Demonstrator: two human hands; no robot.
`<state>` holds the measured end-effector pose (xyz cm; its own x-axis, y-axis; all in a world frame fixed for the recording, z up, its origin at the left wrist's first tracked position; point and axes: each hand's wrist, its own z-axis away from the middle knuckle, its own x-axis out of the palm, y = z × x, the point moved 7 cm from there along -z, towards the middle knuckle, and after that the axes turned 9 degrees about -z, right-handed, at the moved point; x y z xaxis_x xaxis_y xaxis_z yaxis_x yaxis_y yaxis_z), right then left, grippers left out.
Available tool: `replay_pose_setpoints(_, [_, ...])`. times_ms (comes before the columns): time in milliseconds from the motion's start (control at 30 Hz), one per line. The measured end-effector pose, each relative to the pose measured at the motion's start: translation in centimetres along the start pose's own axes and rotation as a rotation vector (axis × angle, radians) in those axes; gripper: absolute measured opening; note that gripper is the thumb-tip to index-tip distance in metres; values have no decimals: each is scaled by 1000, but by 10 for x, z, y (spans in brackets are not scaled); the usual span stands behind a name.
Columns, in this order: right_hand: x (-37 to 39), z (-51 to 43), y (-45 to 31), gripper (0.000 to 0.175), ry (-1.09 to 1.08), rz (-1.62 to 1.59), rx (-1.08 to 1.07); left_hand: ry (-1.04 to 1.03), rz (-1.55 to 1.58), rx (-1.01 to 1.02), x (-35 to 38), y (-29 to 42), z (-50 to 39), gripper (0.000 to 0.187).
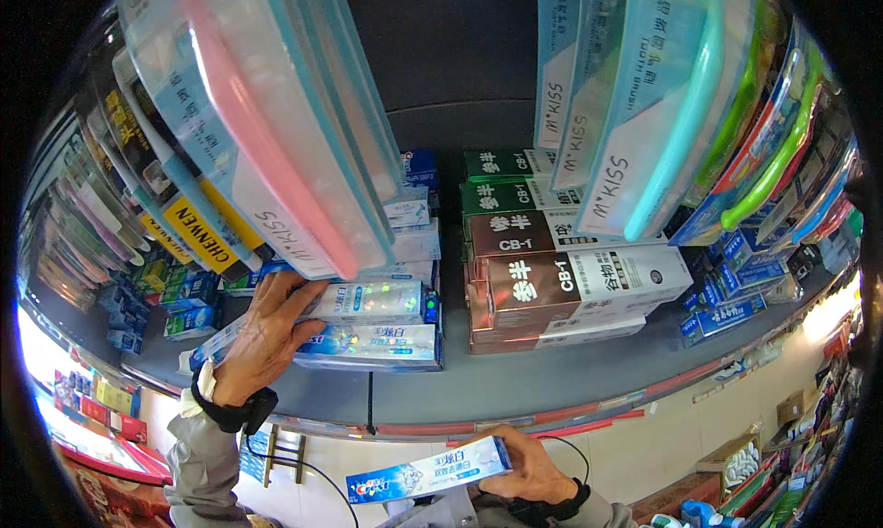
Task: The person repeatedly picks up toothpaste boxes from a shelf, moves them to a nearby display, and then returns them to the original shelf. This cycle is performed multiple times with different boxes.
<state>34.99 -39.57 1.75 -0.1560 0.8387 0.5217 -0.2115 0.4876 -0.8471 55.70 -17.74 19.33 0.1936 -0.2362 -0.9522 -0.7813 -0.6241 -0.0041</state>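
My left hand (pixel 265 335) rests with fingers spread on the left end of stacked white-and-blue toothpaste boxes (pixel 372 345) on the dark shelf. Its fingertips touch the upper box; whether they grip it I cannot tell. My right hand (pixel 528 462), below the shelf's front edge, holds a blue-and-white Crest toothpaste box (pixel 428 469) by its right end. A slanted blue-and-white box (pixel 224 342) lies partly behind my left wrist. To the right of the stack stand brown-and-white toothpaste boxes (pixel 586 279), with green ones (pixel 507 195) behind.
Packaged toothbrushes hang over the shelf at left (pixel 276 142) and right (pixel 662 135), close to the boxes. More small blue boxes (pixel 724 317) sit at the right. The shelf's front edge (pixel 414 430) curves between my hands. Open cartons (pixel 738 462) stand on the floor at lower right.
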Motion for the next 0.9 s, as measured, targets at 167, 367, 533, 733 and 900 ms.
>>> replay_pose_setpoints(167, [3, -2, -2, 61, 5, 20, 2, -83, 71, -108, -2, -7, -3, 47])
replay_pose_setpoints(367, [1, -1, 5, 60, 15, 25, 5, 161, -88, -40, -8, -8, -38, 32])
replay_pose_setpoints(533, [0, 2, 7, 60, 12, 58, -38, 26, -200, -83, 29, -48, -45, 30])
replay_pose_setpoints(733, [-5, 6, 3, 65, 14, 46, -45, 116, -228, 10, 38, -58, -46, 26])
replay_pose_setpoints(900, [-3, 2, 4, 66, -3, 56, -13, 44, -188, 36, 32, -46, -45, 24])
